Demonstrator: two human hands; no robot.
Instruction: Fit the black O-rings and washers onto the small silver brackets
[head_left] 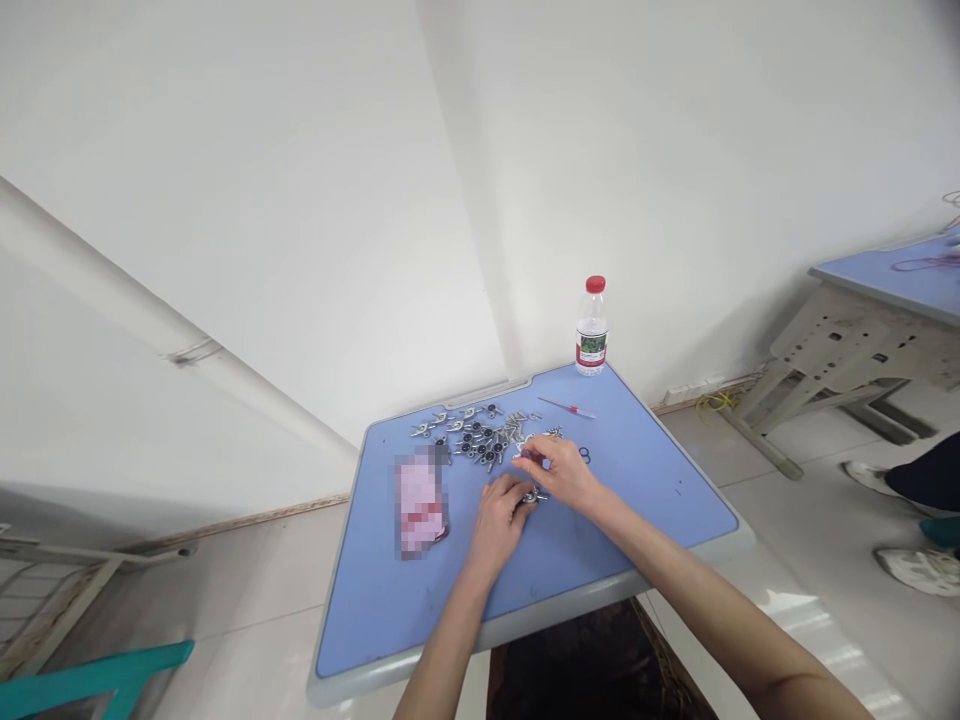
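Observation:
My left hand (499, 525) curls around a small metal fitting (532, 495) on the blue tabletop (600, 540). My right hand (559, 470) is just above it, with its fingertips pinched close to the pile; whether they hold a small part is too hard to see. Several metal wing-shaped parts, bolts and black-centred pieces lie in a loose pile (472, 435) beyond my hands. Two small black rings (584, 456) lie next to my right hand. A pixelated pink packet (420, 500) lies to the left.
A water bottle with a red cap (592, 327) stands at the far corner of the table, and a thin red-tipped tool (568, 407) lies near it. A second blue desk (885, 280) and a person's white shoes (919, 570) are at right. A teal chair frame (97, 680) is at lower left.

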